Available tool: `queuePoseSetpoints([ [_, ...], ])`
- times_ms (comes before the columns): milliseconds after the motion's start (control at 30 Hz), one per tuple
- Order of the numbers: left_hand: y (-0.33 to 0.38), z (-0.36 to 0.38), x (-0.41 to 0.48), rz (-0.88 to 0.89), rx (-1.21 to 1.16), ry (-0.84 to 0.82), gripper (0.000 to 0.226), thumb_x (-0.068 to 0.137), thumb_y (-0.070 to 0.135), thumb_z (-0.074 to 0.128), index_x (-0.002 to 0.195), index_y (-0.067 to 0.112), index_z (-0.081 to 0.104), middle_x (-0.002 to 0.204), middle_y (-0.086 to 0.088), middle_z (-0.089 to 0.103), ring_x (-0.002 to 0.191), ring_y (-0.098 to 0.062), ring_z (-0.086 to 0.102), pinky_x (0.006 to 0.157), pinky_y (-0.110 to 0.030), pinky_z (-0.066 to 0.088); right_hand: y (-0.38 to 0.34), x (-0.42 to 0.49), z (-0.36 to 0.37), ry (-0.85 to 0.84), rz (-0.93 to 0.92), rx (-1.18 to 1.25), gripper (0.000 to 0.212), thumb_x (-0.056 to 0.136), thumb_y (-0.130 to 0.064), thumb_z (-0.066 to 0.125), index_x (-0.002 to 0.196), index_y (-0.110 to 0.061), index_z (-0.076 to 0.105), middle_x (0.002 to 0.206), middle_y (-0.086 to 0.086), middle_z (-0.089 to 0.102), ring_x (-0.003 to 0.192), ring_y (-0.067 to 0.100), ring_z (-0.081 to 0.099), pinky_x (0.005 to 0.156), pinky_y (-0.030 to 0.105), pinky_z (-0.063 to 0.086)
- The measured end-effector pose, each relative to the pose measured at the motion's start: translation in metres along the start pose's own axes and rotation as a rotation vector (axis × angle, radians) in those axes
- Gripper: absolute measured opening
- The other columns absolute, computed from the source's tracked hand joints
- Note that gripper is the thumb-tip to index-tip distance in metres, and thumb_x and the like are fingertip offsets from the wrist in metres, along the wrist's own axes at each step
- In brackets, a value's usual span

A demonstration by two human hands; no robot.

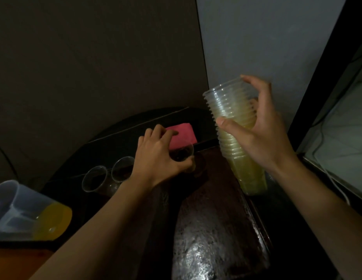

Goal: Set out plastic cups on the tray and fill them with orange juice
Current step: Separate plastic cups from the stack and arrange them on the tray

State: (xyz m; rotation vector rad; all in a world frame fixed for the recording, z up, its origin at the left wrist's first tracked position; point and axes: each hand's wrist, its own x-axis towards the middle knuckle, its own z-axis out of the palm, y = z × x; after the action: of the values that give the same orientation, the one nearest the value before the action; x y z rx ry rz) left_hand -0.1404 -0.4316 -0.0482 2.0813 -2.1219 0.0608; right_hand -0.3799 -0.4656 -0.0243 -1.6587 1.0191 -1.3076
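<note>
Leaning mouth-up, cup stack [226, 110] in right hand [263, 134]

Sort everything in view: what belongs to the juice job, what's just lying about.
Job: tray, cup stack in right hand, cup in left hand, two cups set out, juice jug.
Lying about: pink cloth.

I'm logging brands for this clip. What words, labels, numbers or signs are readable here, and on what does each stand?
None can be read in this dim view.
Tall stack of clear plastic cups, held by the right hand: no print shows.
Single clear plastic cup gripped by the left hand: plain.
Translucent plastic jug of orange juice: no label shows.
Pink rectangular pad: plain.
</note>
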Motion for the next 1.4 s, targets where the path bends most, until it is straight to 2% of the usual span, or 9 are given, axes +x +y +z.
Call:
queuePoseSetpoints([
  [67, 0.004, -0.006, 0.0, -0.025, -0.169, 0.043, 0.077, 0.078, 0.077, 0.039, 0.13, 0.024, 0.059, 0.119, 0.003, 0.049, 0.109, -0.017, 0.046, 0.091, -0.038, 0.042, 0.001, 0.0, 0.001, -0.018, 0.001, -0.008, 0.074, 0.084, -0.027, 0.081, 0.143, -0.037, 0.038, 0.111, -0.019, 0.062, 0.095, -0.008, 0.063, 0.074, 0.006, 0.046],
  [167, 0.023, -0.03, 0.007, -0.099, -0.697, 0.105, 0.06, 0.086, 0.065, 0.04, 0.122, 0.024, 0.066, 0.118, 0.006, 0.059, 0.109, -0.01, 0.057, 0.096, -0.041, 0.05, -0.001, -0.001, 0.004, -0.067, 0.009, 0.001, 0.075, 0.082, -0.026, 0.083, 0.14, -0.037, 0.038, 0.113, -0.023, 0.06, 0.095, -0.012, 0.062, 0.072, 0.005, 0.047],
  [267, 0.047, -0.06, 0.019, -0.1, -0.967, 0.002, 0.055, 0.094, 0.061, 0.045, 0.125, 0.021, 0.066, 0.12, 0.007, 0.068, 0.108, -0.007, 0.066, 0.094, -0.037, 0.054, -0.003, -0.002, 0.008, -0.116, 0.014, 0.01, 0.073, 0.079, -0.028, 0.085, 0.134, -0.036, 0.037, 0.11, -0.02, 0.059, 0.094, -0.01, 0.064, 0.07, 0.008, 0.05],
  [500, 0.061, -0.074, 0.036, -0.121, -0.969, 0.001, 0.019, 0.097, 0.033, 0.063, 0.106, 0.019, 0.072, 0.099, 0.005, 0.073, 0.093, -0.005, 0.07, 0.079, -0.023, 0.053, -0.004, -0.004, 0.008, -0.215, -0.011, -0.055, 0.078, 0.075, -0.043, 0.084, 0.136, -0.042, 0.036, 0.12, -0.021, 0.057, 0.1, -0.006, 0.062, 0.074, 0.013, 0.054],
  [633, 0.061, -0.077, 0.037, -0.135, -1.027, 0.004, 0.031, 0.096, 0.043, 0.06, 0.107, 0.016, 0.071, 0.097, -0.005, 0.073, 0.091, -0.017, 0.071, 0.075, -0.025, 0.057, -0.004, -0.004, 0.007, -0.223, -0.009, -0.059, 0.079, 0.073, -0.049, 0.082, 0.137, -0.042, 0.035, 0.116, -0.02, 0.059, 0.097, -0.005, 0.064, 0.074, 0.018, 0.057],
  [800, 0.061, -0.082, 0.044, -0.095, -0.927, -0.028, 0.046, 0.078, 0.05, 0.069, 0.114, 0.022, 0.069, 0.105, 0.003, 0.072, 0.095, -0.005, 0.07, 0.071, -0.016, 0.053, -0.005, -0.003, 0.004, -0.218, -0.003, -0.07, 0.082, 0.069, -0.055, 0.078, 0.138, -0.041, 0.036, 0.116, -0.02, 0.059, 0.096, -0.005, 0.064, 0.073, 0.018, 0.056],
  [1167, 0.062, -0.085, 0.052, -0.064, -0.943, -0.059, 0.029, 0.09, 0.032, 0.071, 0.114, 0.017, 0.066, 0.108, -0.001, 0.07, 0.096, -0.007, 0.069, 0.072, -0.016, 0.055, -0.005, -0.002, 0.001, -0.195, -0.019, -0.042, 0.075, 0.077, -0.04, 0.083, 0.136, -0.038, 0.037, 0.112, -0.022, 0.058, 0.096, -0.007, 0.062, 0.072, 0.011, 0.052],
  [1300, 0.058, -0.091, 0.059, -0.127, -1.056, 0.091, 0.037, 0.081, 0.041, 0.066, 0.11, 0.019, 0.061, 0.109, -0.002, 0.069, 0.097, -0.012, 0.07, 0.078, -0.026, 0.058, -0.002, -0.001, -0.003, -0.194, -0.006, -0.057, 0.075, 0.076, -0.039, 0.083, 0.135, -0.041, 0.036, 0.109, -0.018, 0.061, 0.091, -0.001, 0.065, 0.072, 0.02, 0.058],
  [1400, 0.043, -0.099, 0.064, -0.24, -1.148, 0.358, 0.051, 0.071, 0.051, 0.072, 0.109, 0.02, 0.059, 0.116, -0.006, 0.066, 0.105, -0.019, 0.069, 0.085, -0.036, 0.061, 0.002, 0.001, -0.01, -0.129, 0.031, -0.077, 0.073, 0.077, -0.035, 0.085, 0.131, -0.043, 0.036, 0.106, -0.02, 0.058, 0.089, -0.008, 0.063, 0.067, 0.01, 0.053],
])
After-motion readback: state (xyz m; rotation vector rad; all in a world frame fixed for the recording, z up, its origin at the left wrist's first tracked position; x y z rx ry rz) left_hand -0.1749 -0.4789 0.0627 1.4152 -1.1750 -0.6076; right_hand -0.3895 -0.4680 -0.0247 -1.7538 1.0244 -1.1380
